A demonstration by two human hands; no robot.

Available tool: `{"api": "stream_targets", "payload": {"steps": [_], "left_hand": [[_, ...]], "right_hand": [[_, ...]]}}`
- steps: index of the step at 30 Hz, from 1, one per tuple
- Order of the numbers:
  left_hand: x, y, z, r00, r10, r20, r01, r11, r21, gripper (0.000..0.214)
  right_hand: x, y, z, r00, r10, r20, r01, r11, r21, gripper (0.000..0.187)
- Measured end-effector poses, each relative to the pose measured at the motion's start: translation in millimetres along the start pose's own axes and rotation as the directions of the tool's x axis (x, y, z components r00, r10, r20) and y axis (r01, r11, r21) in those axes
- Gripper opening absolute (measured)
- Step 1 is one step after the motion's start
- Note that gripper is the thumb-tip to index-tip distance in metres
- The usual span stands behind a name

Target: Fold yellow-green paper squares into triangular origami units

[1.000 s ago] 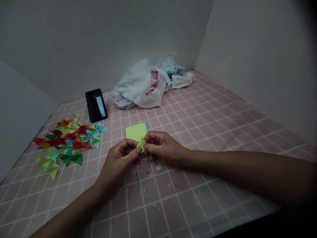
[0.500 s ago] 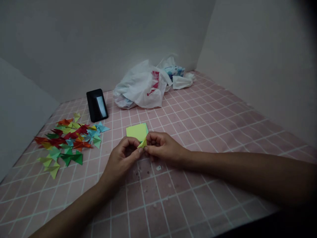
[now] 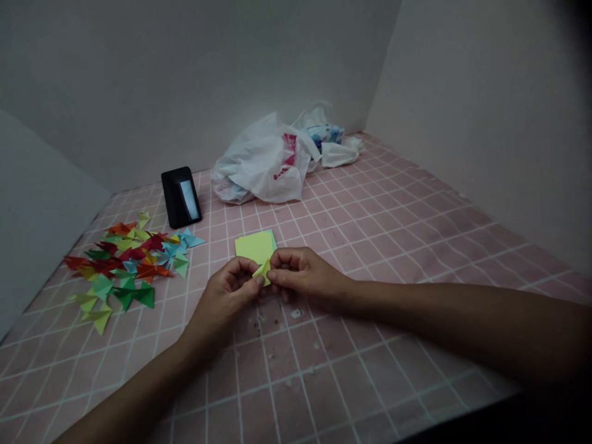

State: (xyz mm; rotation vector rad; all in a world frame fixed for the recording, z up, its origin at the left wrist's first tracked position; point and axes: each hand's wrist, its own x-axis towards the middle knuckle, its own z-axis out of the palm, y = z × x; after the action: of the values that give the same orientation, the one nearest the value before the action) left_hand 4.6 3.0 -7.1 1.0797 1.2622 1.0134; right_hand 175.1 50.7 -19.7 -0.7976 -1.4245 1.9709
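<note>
A person's left hand [image 3: 226, 297] and right hand [image 3: 301, 274] close in a tight pinch on a small folded piece of yellow-green paper [image 3: 263, 270], held between them just above the pink tiled bench [image 3: 370, 228]; only its pointed end and one folded edge show past the fingertips; thin and light, the piece looks soft enough to crease under hard pressure, and its folded edges offer the surest hold between thumb and fingers; a stack of square yellow-green paper [image 3: 253, 246] lies just beyond the hands, a blue sheet edge showing at its right corner; a loose heap of folded paper triangles [image 3: 124, 262] in red, green, blue and yellow spreads toward the bench's left edge, well apart from the left hand; what looks like a black phone [image 3: 180, 197] stands behind the heap; a white plastic bag [image 3: 261, 169] and a tissue packet [image 3: 325, 135] sit near the back wall [image 3: 185, 80]; small paper scraps [image 3: 296, 313] dot the tiles beside the right hand, and open tiles stretch toward the right wall [image 3: 485, 123].
</note>
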Motion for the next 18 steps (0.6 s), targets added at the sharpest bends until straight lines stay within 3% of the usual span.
{"api": "stream_targets", "payload": {"steps": [18], "left_hand": [[4.9, -1.7, -3.4, 0.995, -0.09, 0.045, 0.094, 0.99, -0.102, 0.027]], "right_hand": [[-0.3, -1.6, 1.0, 0.999, 0.033, -0.036, -0.032, 0.999, 0.018, 0.019]]}}
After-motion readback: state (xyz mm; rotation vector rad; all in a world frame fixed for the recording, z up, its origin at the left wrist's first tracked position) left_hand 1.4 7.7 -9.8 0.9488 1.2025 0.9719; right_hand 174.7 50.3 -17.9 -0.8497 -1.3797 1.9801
